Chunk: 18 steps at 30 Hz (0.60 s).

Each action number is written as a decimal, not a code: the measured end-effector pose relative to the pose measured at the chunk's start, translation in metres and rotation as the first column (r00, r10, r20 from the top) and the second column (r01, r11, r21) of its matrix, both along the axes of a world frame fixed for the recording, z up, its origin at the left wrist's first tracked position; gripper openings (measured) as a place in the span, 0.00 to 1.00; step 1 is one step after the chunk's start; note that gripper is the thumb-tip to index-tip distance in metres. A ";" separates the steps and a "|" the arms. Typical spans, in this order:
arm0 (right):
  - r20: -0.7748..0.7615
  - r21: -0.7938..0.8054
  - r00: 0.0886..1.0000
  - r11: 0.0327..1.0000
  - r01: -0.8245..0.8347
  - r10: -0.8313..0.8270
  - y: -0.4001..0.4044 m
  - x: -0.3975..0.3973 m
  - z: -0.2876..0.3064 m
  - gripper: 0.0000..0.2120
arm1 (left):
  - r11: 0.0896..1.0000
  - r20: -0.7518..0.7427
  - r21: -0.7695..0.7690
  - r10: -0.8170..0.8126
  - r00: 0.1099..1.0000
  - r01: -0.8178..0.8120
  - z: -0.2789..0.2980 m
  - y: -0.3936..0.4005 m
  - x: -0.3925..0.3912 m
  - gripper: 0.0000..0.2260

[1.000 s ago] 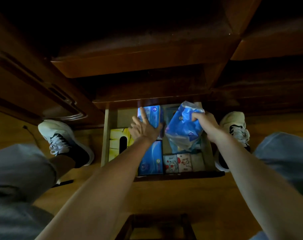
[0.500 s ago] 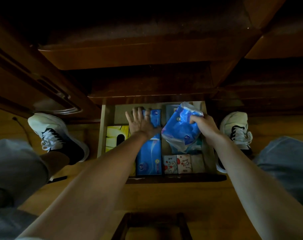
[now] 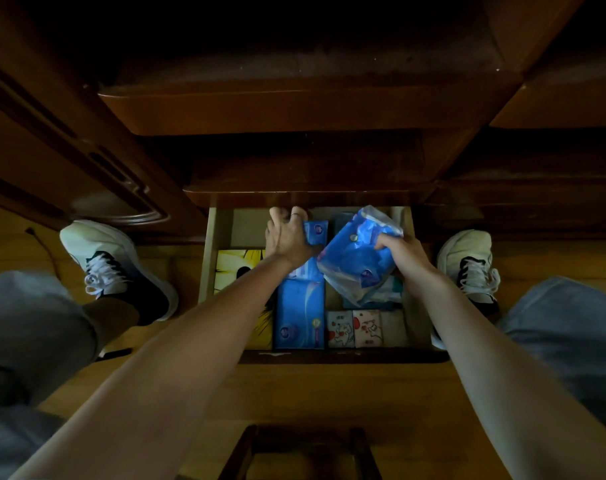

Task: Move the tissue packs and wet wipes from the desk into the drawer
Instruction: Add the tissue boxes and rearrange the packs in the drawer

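Observation:
The open drawer [image 3: 206, 258] lies below me between my feet. A long blue tissue pack [image 3: 300, 317] lies in its middle, with a second blue pack [image 3: 316, 232] behind it. My left hand [image 3: 286, 237] rests curled over the far end of that second pack, fingers at the drawer's back. My right hand [image 3: 403, 252] grips a crinkled blue plastic pack [image 3: 353, 258], tilted above the drawer's right side. A yellow box [image 3: 232, 268] fills the left part. Two small cartoon-printed packs [image 3: 353, 329] sit at the front right.
The dark wooden desk front [image 3: 294, 109] overhangs the drawer's back. My shoes, the left one [image 3: 111, 268] and the right one [image 3: 468, 265], flank the drawer on the wooden floor. A cabinet door [image 3: 69, 161] stands at the left. A stool frame [image 3: 298, 452] shows at the bottom.
My left hand slid further back along the blue pack and curled its fingers at the drawer's rear. The right hand kept the crinkled blue pack and lowered it a little.

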State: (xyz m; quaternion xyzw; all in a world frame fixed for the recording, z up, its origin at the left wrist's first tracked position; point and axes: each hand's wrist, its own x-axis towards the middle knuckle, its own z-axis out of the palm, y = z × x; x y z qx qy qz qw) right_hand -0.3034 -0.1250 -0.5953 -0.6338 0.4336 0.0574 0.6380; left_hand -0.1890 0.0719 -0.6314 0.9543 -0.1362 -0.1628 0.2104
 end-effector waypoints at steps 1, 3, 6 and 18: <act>0.000 0.002 1.000 1.000 0.005 -0.005 0.000 -0.001 0.000 0.12 | 0.999 -0.022 -0.053 -0.007 1.000 0.006 0.002 0.001 0.000 0.33; -0.001 0.003 1.000 1.000 0.017 -0.017 -0.001 -0.002 0.000 0.11 | 0.997 -0.059 -0.047 -0.066 0.996 0.063 0.007 0.001 -0.001 0.31; -0.017 0.012 0.999 0.999 0.038 -0.037 -0.005 -0.004 0.000 0.16 | 0.973 -0.029 0.046 -0.224 0.974 0.226 0.015 0.005 -0.006 0.35; 0.006 0.107 0.995 0.989 0.102 -0.103 0.001 -0.011 0.008 0.13 | 0.855 0.126 0.349 -0.448 0.885 0.383 0.019 0.023 -0.032 0.42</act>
